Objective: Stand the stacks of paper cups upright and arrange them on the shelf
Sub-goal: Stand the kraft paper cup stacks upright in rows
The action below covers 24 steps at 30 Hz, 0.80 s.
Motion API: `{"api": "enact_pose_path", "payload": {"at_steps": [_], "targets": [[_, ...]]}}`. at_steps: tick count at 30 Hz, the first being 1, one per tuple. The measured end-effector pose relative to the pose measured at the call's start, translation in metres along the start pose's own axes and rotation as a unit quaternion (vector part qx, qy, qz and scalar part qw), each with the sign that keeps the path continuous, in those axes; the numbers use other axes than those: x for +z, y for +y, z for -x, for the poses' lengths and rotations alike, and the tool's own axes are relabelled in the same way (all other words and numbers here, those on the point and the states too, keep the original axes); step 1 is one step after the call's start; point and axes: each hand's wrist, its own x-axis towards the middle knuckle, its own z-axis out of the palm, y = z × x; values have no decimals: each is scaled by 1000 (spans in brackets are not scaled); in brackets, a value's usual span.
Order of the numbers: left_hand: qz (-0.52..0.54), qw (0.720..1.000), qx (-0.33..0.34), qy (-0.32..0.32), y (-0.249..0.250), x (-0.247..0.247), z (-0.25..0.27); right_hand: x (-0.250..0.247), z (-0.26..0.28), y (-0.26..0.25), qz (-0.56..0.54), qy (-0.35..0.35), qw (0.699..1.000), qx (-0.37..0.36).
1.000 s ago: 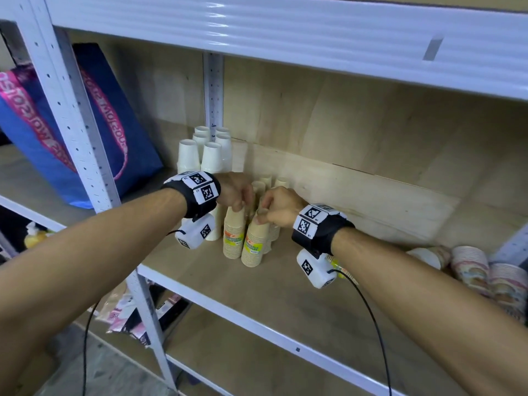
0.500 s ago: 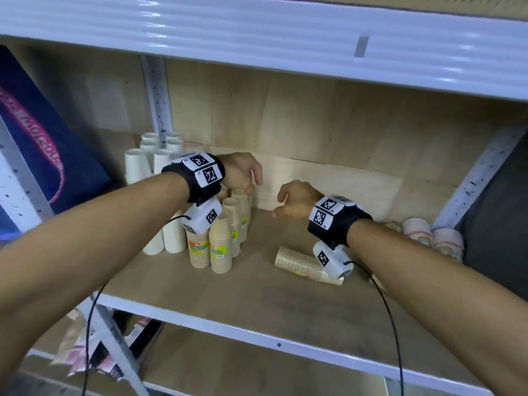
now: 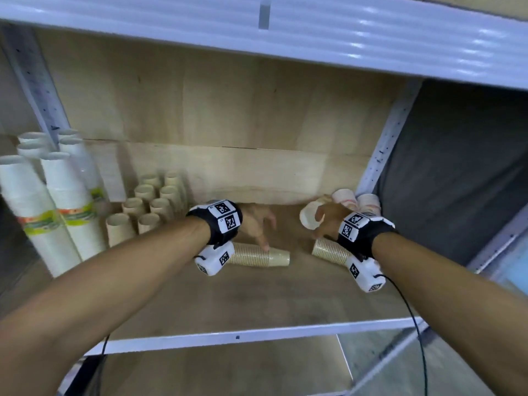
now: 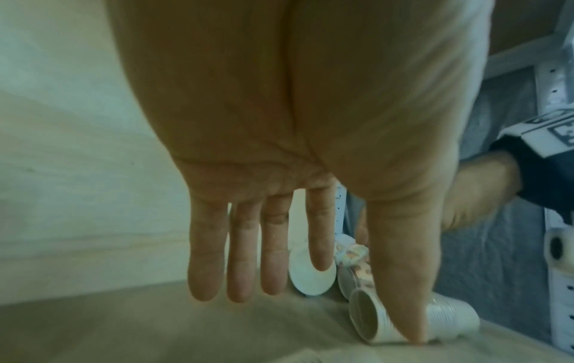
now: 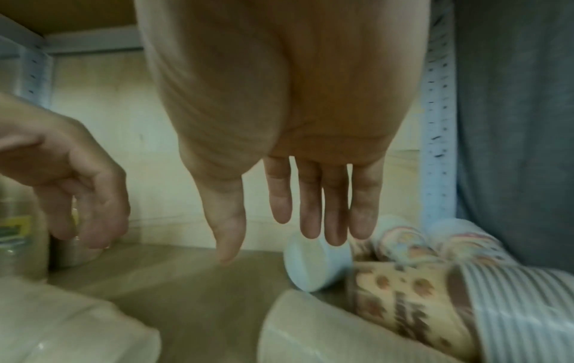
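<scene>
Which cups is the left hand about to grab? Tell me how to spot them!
Look at the wooden shelf board, to the right of the upright brown cup stacks. In the middle of it a brown cup stack lies on its side, with the left hand touching it from above. A second fallen brown stack lies further right, under the right hand.

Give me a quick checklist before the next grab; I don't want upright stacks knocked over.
1. Left hand free, fingers straight: ok.
2. Right hand free, fingers straight: ok.
3. Left brown stack lying on its side under the left hand: not ok.
4. Right brown stack also lying down: not ok.
5. Bare shelf beside the upright brown stacks: ok.
6. Patterned stacks in the right corner lying down: not ok.
</scene>
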Motion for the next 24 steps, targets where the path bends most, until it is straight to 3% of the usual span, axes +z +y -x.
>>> {"api": "enact_pose_path", "payload": {"at_steps": [6, 11, 15, 19, 24], "targets": [[-31, 999, 19, -32, 10, 30, -21, 14, 18, 41, 5, -57, 998, 11], [-54, 998, 29, -18, 6, 44, -36, 38, 21, 70, 27, -59, 997, 47], [-68, 997, 22, -24, 2, 50, -45, 48, 8, 84, 34, -125, 988, 81], [-64, 997, 20, -29, -2, 57, -51, 65, 17, 87, 23, -60, 992, 110], [-64, 997, 19, -32, -3, 57, -55, 64, 13, 87, 0, -80, 991, 105]]}}
